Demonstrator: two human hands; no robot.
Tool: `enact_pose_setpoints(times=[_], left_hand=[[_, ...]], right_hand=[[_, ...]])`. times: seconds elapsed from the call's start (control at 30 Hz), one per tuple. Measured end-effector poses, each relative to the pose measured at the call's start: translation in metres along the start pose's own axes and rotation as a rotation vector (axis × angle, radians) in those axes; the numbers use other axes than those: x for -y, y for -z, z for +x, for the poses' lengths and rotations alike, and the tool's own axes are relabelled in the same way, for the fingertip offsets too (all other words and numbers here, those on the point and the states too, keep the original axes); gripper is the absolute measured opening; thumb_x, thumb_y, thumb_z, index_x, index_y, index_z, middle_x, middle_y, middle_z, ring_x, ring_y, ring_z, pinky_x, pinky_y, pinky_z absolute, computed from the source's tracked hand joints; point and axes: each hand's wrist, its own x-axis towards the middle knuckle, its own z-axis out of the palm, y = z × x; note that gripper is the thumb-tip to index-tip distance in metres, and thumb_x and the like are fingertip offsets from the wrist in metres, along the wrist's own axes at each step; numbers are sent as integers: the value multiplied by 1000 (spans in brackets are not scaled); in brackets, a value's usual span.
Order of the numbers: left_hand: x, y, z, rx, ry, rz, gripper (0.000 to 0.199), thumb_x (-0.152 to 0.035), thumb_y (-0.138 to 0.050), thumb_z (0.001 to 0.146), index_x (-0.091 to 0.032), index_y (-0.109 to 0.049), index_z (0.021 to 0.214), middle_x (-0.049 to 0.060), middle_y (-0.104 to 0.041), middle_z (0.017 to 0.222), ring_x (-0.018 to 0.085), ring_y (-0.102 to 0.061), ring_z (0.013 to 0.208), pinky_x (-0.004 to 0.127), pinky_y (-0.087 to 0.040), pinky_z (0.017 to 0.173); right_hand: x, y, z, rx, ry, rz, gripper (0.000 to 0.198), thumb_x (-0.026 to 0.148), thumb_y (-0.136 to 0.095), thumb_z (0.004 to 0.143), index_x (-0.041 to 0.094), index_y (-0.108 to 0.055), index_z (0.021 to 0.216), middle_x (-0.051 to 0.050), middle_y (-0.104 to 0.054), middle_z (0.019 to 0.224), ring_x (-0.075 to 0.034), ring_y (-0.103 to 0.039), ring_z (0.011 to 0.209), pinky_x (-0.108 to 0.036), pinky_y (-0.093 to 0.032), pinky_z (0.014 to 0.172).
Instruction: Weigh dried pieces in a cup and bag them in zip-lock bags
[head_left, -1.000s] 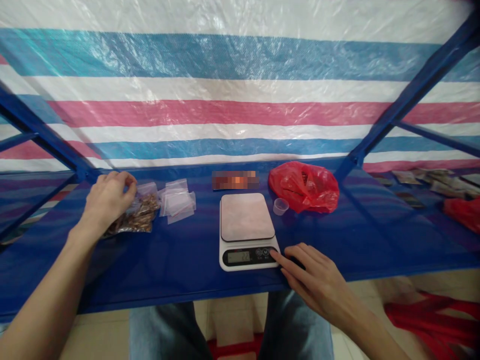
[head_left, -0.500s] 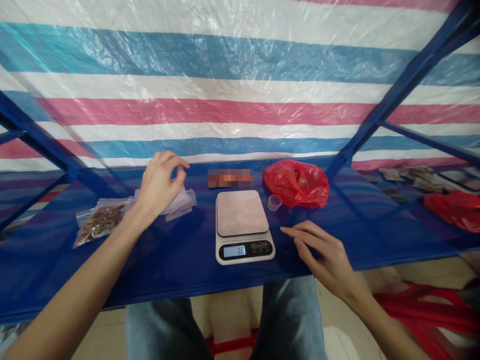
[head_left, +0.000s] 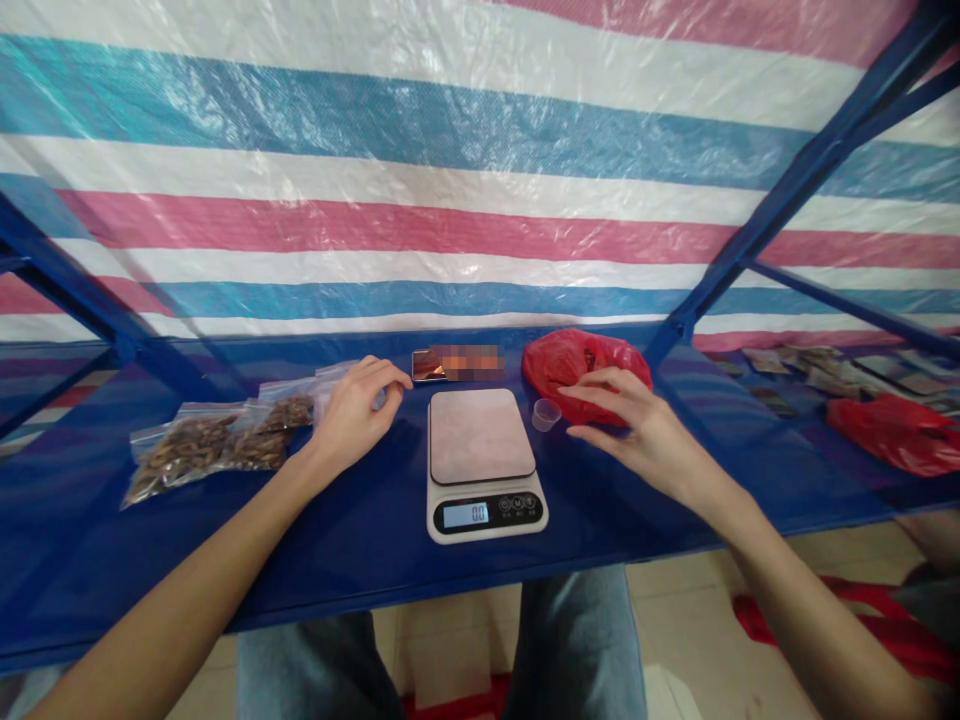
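Observation:
In the head view a white kitchen scale (head_left: 484, 440) with a lit display reading 0.0 stands on the blue table in front of me. My left hand (head_left: 361, 412) hovers left of it, fingers curved and thumb apart, holding nothing. Partly behind that hand lie empty clear zip bags (head_left: 328, 388). My right hand (head_left: 637, 425) is open, thumb and fingers spread, in front of a red plastic bag (head_left: 547, 360) with dark contents. Just left of its fingertips stands a small clear plastic cup (head_left: 546, 415); no contact with it shows.
Filled zip bags of brown dried pieces (head_left: 187, 445) lie at the left. A phone-like flat object (head_left: 429, 366), partly blurred out, rests behind the scale. Blue metal posts (head_left: 750, 240) rise on both sides. Another red bag (head_left: 896, 432) lies far right.
My right hand has moved up and forward to the cup and red bag, its fingers spreading. My left hand has come right and slightly down, uncovering more filled bags.

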Motion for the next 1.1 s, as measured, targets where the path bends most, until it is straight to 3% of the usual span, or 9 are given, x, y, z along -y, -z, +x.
enact_pose_setpoints(times=[0.13,0.33,0.53,0.67,0.77,0.87,0.93,1.03,1.1], left_hand=[[-3,-4,0,3,-55,-8,26,-14,-48,99,-18,-73,90,5,-73,86,23,-63,88,38,-48,82],[-2,-4,-1,11,-88,18,26,-11,-49,98,-18,-71,88,4,-73,86,22,-62,88,37,-48,82],[-3,-4,-2,-26,-143,4,26,-7,-50,99,-17,-70,88,4,-71,85,21,-60,86,37,-47,81],[-8,-6,-3,-55,-172,-39,25,-6,-51,100,-17,-70,88,3,-70,84,19,-60,84,35,-47,80],[-18,-7,-2,-88,-215,-94,23,-6,-51,102,-17,-70,96,3,-70,86,17,-62,83,34,-48,82],[-30,-7,2,-119,-293,-125,20,-6,-53,102,-18,-68,108,4,-73,96,17,-65,89,34,-48,83],[-35,-8,4,-128,-348,-114,21,-5,-55,101,-18,-66,113,5,-74,102,18,-66,92,34,-48,84],[-33,-11,4,-104,-372,-89,24,-4,-54,101,-19,-65,115,5,-74,103,18,-66,92,34,-47,83],[-26,-12,2,-91,-346,-91,25,-3,-52,101,-19,-65,114,4,-73,102,18,-66,92,33,-47,83]], right_hand=[[5,-19,20,218,74,-233,49,29,-82,90,17,-71,137,-16,-66,128,-36,-61,121,-57,-55,104],[3,-18,38,307,47,-274,16,28,-79,93,20,-79,106,-13,-68,119,-33,-63,111,-54,-53,102],[-7,-6,35,170,105,-137,20,35,-73,99,21,-73,113,-11,-71,123,-30,-65,118,-51,-49,109],[3,-8,34,176,90,-36,21,36,-71,100,22,-70,116,-8,-75,117,-27,-69,113,-44,-55,101],[15,-11,29,122,64,-79,20,35,-70,101,22,-68,117,-9,-76,116,-28,-71,111,-47,-53,104],[22,-4,20,33,-5,-107,19,34,-66,103,24,-63,119,-9,-75,117,-29,-72,109,-49,-53,105],[18,7,15,-33,-86,-32,18,31,-65,102,25,-58,118,-8,-75,115,-26,-74,104,-41,-57,96],[-4,25,15,-158,-254,17,24,31,-69,97,26,-54,115,-5,-76,103,-23,-76,89,-32,-59,78],[-26,32,22,-141,-326,-92,23,31,-69,95,25,-55,112,-5,-75,99,-24,-75,84,-33,-57,74]])
